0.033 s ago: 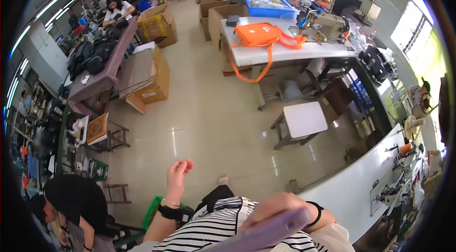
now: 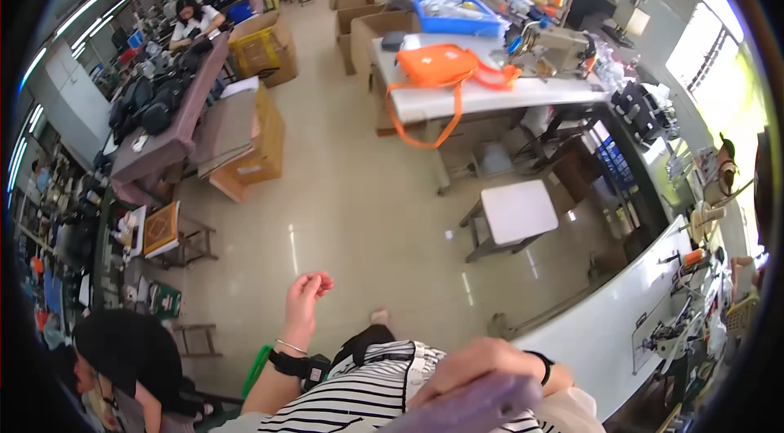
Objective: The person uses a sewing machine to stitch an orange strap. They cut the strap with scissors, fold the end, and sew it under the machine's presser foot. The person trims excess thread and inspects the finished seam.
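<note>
My left hand [image 2: 305, 301] hangs over the floor with its fingers half bent and a small gap at the thumb; nothing shows in it. A black watch [image 2: 302, 368] and a thin bracelet are on that wrist. My right hand [image 2: 482, 361] is close to my body, wrapped round a purple phone-like slab [image 2: 482, 405] with a rounded corner and a small dark spot. The slab is blurred, and its lower part runs out of the picture. A black band circles the right wrist.
Ahead stands a sewing table [image 2: 425, 106] with an orange bag [image 2: 437, 65] and a blue tray [image 2: 457, 24]. A white-topped stool [image 2: 519, 211] is before it. On the right is another white table [image 2: 588, 343]. Cardboard boxes [image 2: 265, 135] stand left; a person [image 2: 135, 355] bends at lower left.
The room has shifted slightly left in the picture, with its nearer parts also a little lower. Both hands keep nearly the same pose; the purple slab has moved slightly lower and right.
</note>
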Demonstrator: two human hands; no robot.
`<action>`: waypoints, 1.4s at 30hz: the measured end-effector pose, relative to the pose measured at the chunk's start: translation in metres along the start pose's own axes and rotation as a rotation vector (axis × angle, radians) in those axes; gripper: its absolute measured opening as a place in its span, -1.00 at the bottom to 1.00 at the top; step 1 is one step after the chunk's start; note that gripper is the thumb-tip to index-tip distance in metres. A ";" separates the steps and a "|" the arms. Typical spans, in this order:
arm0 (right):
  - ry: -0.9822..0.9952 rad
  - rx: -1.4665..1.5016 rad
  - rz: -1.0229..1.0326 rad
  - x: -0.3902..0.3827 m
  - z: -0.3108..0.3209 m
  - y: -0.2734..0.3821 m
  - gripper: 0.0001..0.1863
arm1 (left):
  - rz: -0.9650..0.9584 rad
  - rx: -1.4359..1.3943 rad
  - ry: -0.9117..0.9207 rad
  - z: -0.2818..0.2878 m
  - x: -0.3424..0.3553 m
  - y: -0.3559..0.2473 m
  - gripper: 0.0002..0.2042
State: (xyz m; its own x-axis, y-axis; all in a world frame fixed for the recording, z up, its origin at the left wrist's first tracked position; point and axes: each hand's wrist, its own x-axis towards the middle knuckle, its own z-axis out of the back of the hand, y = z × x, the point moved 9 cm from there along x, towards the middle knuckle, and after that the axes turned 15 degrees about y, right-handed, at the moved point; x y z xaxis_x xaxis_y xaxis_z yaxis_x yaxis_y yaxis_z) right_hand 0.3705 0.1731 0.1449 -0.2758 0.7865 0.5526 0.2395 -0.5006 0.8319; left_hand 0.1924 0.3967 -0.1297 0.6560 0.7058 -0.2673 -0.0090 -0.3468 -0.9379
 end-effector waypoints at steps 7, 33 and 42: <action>-0.370 0.006 -0.302 -0.030 0.120 -0.013 -0.78 | -0.007 0.135 0.461 -0.161 0.210 -0.073 -0.79; -0.157 -0.196 -0.201 0.033 0.600 -0.035 -0.91 | -0.325 0.987 -0.036 -0.221 0.664 -0.205 -0.75; -0.113 0.103 -0.402 0.037 0.690 -0.070 -0.68 | -0.178 1.180 0.153 -0.274 0.782 -0.160 -0.52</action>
State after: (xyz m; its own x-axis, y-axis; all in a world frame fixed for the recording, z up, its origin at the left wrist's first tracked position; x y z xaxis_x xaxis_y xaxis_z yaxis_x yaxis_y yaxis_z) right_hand 0.9859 0.4867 0.0722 -0.2641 0.9491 0.1719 0.2270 -0.1120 0.9674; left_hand 0.9134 0.8349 -0.1282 0.8004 0.5780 -0.1593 -0.5418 0.5836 -0.6049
